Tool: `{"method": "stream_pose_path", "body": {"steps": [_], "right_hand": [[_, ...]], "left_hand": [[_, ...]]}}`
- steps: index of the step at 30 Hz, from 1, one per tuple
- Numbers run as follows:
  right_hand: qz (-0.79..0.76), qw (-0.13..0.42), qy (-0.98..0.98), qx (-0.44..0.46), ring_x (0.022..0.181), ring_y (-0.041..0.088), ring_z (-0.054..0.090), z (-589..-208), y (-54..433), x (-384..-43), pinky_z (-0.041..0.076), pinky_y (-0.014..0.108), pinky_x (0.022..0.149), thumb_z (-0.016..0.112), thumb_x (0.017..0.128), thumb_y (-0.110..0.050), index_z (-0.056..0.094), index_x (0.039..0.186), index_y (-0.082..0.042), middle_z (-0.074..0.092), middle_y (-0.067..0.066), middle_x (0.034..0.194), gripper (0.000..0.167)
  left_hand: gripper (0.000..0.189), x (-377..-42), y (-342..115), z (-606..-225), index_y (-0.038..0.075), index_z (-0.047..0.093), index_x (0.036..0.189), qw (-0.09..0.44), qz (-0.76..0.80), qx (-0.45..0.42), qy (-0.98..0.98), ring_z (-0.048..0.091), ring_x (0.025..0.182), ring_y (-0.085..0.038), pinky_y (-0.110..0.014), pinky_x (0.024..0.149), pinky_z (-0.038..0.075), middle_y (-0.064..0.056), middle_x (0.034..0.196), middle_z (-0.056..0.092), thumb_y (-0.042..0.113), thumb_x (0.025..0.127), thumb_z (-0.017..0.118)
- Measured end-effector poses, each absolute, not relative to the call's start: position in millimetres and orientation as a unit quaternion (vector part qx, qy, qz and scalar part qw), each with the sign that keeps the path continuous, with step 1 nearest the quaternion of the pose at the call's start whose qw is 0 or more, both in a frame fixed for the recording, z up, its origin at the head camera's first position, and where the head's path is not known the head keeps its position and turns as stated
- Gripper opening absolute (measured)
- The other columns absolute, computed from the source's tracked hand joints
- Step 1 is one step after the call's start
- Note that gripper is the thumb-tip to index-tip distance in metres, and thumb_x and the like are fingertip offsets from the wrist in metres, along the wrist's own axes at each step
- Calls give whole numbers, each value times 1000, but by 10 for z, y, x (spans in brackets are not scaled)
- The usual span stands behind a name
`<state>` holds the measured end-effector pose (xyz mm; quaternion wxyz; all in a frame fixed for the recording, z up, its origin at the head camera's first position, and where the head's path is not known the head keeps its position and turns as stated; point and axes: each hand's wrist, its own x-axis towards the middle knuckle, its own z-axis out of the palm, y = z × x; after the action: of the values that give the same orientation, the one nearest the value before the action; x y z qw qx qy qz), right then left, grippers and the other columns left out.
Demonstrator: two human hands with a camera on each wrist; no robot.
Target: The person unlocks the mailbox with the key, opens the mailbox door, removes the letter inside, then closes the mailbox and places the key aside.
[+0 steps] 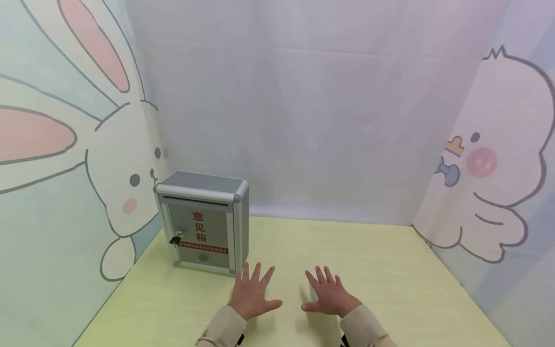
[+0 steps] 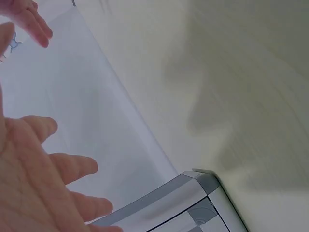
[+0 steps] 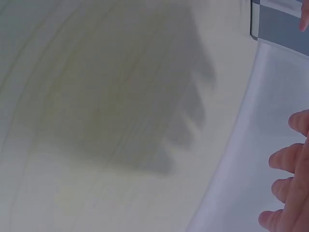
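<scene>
A grey metal suggestion box [image 1: 204, 224] with silver edges, a slot near its top and red Chinese characters stands upright on the left of the table. A key with a black head [image 1: 175, 240] sits in the lock at the left of its door. My left hand [image 1: 252, 295] hovers palm down over the table, fingers spread, just in front of the box's lower right corner. To the right, my right hand [image 1: 330, 295] is held the same way, fingers straight. Both hands hold nothing; their shadows fall on the tabletop in the wrist views.
The pale yellow table [image 1: 347, 255] meets a whitish cloth backdrop [image 1: 303, 120] at its far edge. A side panel with a cartoon rabbit [image 1: 117, 178] borders the left, and one with a cartoon chick [image 1: 490, 159] borders the right.
</scene>
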<state>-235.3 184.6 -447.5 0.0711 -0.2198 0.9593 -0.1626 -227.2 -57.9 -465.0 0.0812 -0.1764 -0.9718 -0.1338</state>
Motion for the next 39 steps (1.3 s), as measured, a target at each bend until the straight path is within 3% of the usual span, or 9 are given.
{"method": "stream_pose_path", "body": {"steps": [4, 7, 9, 12, 18, 22, 29, 35, 39], "right_hand": [[-194, 37, 951, -236, 130, 55, 29, -4467, 1752, -2378, 23, 69, 99, 71, 83, -40, 44, 136, 6, 42, 34, 137, 75], [-203, -11, 946, -252, 120, 49, 46, -4496, 1683, -2424, 35, 63, 95, 70, 84, -30, 53, 129, 4, 56, 26, 125, 58], [-209, -42, 942, -259, 111, 42, 56, -4512, 1636, -2461, 44, 56, 89, 69, 85, -24, 59, 123, 1, 63, 20, 117, 47], [-239, -63, 933, -260, 92, 31, 64, -4519, 1562, -2509, 50, 43, 77, 66, 86, -18, 66, 114, -2, 68, 12, 105, 32], [-330, -118, 911, -218, 54, 4, 46, -4442, 1407, -2548, 38, 23, 51, 57, 84, -5, 72, 95, -7, 67, -3, 76, 19], [-402, -150, 883, -192, 49, -1, 39, -4389, 1268, -2559, 35, 21, 48, 57, 84, -1, 72, 89, -9, 58, -8, 62, 18], [-555, -108, 817, -112, 57, 8, 57, -4363, 899, -2572, 38, 21, 45, 58, 84, -2, 71, 91, -2, 56, -2, 58, 15], [-592, -124, 793, -71, 59, 10, 52, -4332, 646, -2612, 41, 22, 51, 66, 82, -5, 70, 90, -1, 57, -2, 64, 9], [-576, -123, 804, -84, 68, 11, 53, -4345, 502, -2653, 45, 24, 59, 69, 81, -8, 69, 100, -1, 62, 0, 77, 20]], "left_hand": [[70, -2315, -620, -4653, 13, 52, 136, 89, -145, -167, -971, 36, 125, -55, -66, 96, 31, -24, 134, 49, 53, 80, 66], [56, -2350, -658, -4638, 10, 61, 125, 116, -154, -165, -967, 52, 115, -46, -57, 91, 41, -17, 122, 61, 45, 82, 66], [43, -2370, -700, -4621, 10, 67, 115, 139, -169, -160, -963, 64, 98, -33, -46, 78, 50, -10, 106, 69, 40, 84, 66], [25, -2390, -793, -4601, 12, 72, 100, 164, -219, -135, -952, 65, 68, -15, -30, 54, 47, -1, 86, 72, 31, 86, 64], [21, -2462, -1056, -4465, 13, 65, 73, 209, -367, -43, -905, 42, 47, -8, -25, 45, 33, 5, 60, 57, 17, 92, 55], [27, -2517, -1304, -4364, 9, 58, 67, 254, -429, 25, -866, 35, 44, -10, -27, 44, 28, 5, 51, 43, 14, 92, 52], [29, -2654, -1811, -4296, 2, 54, 74, 338, -465, 172, -800, 41, 51, -17, -32, 47, 32, -5, 59, 47, 18, 96, 45], [35, -2820, -2054, -4205, -5, 52, 117, 342, -516, 224, -753, 49, 83, -35, -46, 68, 37, -21, 98, 52, 21, 95, 42], [50, -2897, -2190, -4202, -2, 41, 139, 321, -544, 232, -739, 40, 111, -44, -58, 88, 33, -28, 124, 46, 20, 94, 43]]}}
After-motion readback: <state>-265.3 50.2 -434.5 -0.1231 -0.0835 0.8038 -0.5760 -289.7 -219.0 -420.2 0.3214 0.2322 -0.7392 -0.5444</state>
